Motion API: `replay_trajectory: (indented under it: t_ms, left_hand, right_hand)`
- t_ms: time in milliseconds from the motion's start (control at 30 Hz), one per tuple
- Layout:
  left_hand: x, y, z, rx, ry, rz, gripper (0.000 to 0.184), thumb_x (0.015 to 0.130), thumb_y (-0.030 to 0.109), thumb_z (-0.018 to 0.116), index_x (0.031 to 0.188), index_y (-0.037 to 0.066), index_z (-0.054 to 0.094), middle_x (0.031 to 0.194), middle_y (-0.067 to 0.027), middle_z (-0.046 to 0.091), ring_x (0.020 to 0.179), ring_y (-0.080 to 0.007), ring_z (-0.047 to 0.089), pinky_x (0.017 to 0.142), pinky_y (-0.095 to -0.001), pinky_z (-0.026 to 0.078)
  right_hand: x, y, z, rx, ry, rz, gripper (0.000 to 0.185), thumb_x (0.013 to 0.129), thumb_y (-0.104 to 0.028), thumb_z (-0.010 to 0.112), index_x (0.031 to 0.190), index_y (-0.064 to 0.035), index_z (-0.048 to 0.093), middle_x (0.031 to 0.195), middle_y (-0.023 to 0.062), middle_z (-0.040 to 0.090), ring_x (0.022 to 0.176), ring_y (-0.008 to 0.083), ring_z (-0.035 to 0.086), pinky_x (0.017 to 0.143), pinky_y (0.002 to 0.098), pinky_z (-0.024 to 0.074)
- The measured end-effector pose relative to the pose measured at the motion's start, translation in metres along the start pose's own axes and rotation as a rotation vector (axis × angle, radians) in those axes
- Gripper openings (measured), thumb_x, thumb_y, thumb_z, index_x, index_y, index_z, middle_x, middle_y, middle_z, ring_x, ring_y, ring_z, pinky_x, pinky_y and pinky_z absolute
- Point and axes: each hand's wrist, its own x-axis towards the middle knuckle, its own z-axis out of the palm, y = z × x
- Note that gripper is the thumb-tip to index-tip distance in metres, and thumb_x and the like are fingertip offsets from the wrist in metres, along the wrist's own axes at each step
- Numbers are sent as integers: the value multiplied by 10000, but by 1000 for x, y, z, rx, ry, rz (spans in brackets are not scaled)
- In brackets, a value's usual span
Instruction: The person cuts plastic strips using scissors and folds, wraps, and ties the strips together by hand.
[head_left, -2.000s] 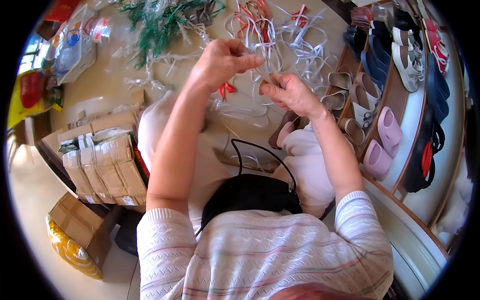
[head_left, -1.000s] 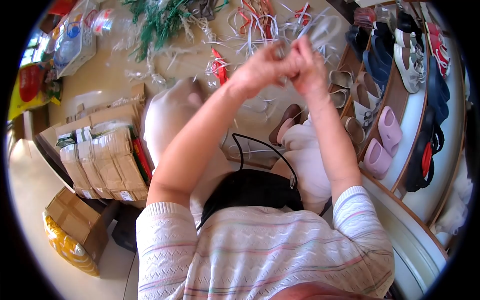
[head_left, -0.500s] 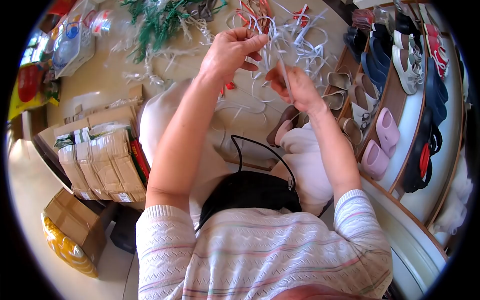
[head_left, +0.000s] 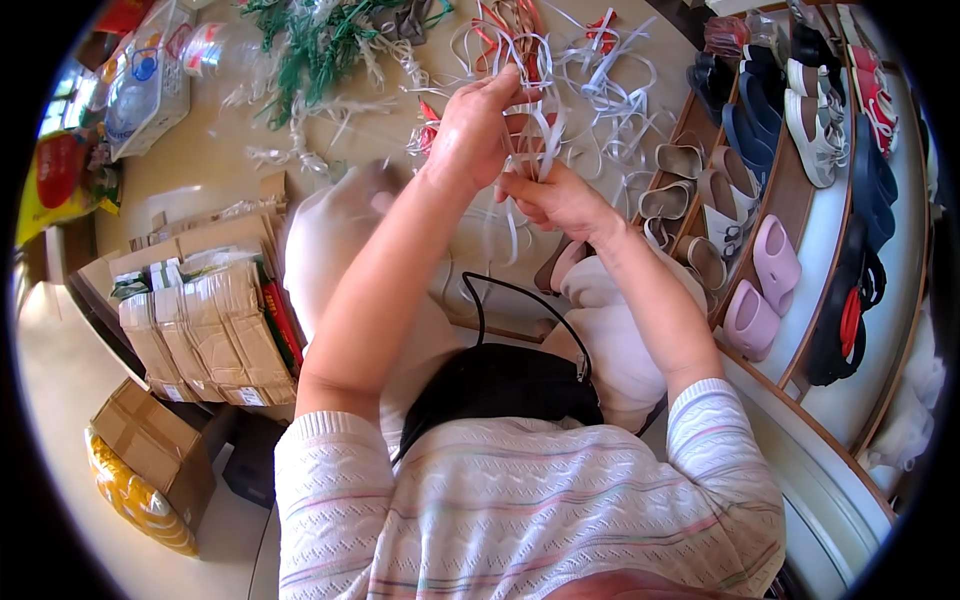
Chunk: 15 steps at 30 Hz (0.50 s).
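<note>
Loops of white ribbon [head_left: 548,135] pass between my two hands, above the floor. My left hand [head_left: 478,125] is raised with its thumb up and fingers partly apart, touching the loops. Just below and to the right, my right hand [head_left: 552,198] pinches the ribbon's lower part, and a loose end hangs beneath it. Beyond my hands lie tangled white and lilac ribbons [head_left: 605,85] and a red bundle [head_left: 528,20]. A smaller red piece [head_left: 428,128] lies beside my left wrist. Green and white netting-like strands [head_left: 310,50] spread at the upper left.
A shoe rack [head_left: 790,195] with several pairs of shoes stands on the right. Flattened cardboard [head_left: 205,325] is stacked on the left, above a cardboard box [head_left: 150,435] and a yellow package [head_left: 135,495]. A white basket [head_left: 155,95] and a plastic bottle [head_left: 215,48] are at the upper left.
My hands have come closer together than half a second ago. The ribbon between them now forms several loops, and my right hand has moved left and slightly down.
</note>
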Motion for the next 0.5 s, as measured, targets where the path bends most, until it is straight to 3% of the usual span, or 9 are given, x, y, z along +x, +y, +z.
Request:
replay_trajectory:
  t_ms: [167,267,300,367,400,433,500]
  left_hand:
    - [-10,3,12,167,-213,174,627,802,378,623,1220,-22,380,1032,-121,548,761,-183,588,606,-320,490]
    - [-14,-2,15,507,-293,378,637,737,245,718,1227,1,393,995,-92,547,693,-106,549,531,-241,445]
    - [-13,-6,17,533,-253,384,588,707,113,734,1202,19,430,913,-63,554,626,-78,514,510,-212,434]
    - [-12,-8,17,506,-164,321,507,740,92,701,1177,19,454,845,-41,554,601,-75,508,503,-213,431]
    - [-12,-8,18,492,-121,289,466,756,82,684,1164,19,467,811,-30,554,588,-74,506,500,-214,430]
    - [-10,-11,17,425,-101,302,315,808,75,625,1096,20,509,718,-18,551,543,-66,486,465,-207,409]
    - [-10,-9,17,369,-73,317,255,831,89,598,1065,25,518,680,-22,545,509,-59,460,437,-193,379]
  right_hand:
    - [0,-2,-13,194,-61,54,251,851,-338,565,844,-89,537,484,-68,282,390,42,241,366,215,159]
    - [-1,-2,-9,169,-56,26,196,843,-268,566,801,-79,533,481,-60,277,385,41,234,359,221,156]
    - [-1,-2,-10,162,-62,56,177,835,-239,560,775,-75,532,490,-53,309,403,51,273,372,223,190]
    - [0,-2,-10,150,-75,116,150,818,-180,549,724,-65,531,508,-38,372,440,71,351,396,227,258]
    - [0,-2,-8,65,-66,10,132,817,-174,554,776,-49,551,557,-15,430,477,84,399,431,228,301]
    - [1,-3,-4,-20,-57,-97,138,815,-169,558,829,-32,572,606,8,488,514,97,447,465,229,345]
    - [0,-5,-2,-58,-90,-246,182,821,-154,554,918,-3,583,732,59,568,628,141,530,569,242,414]
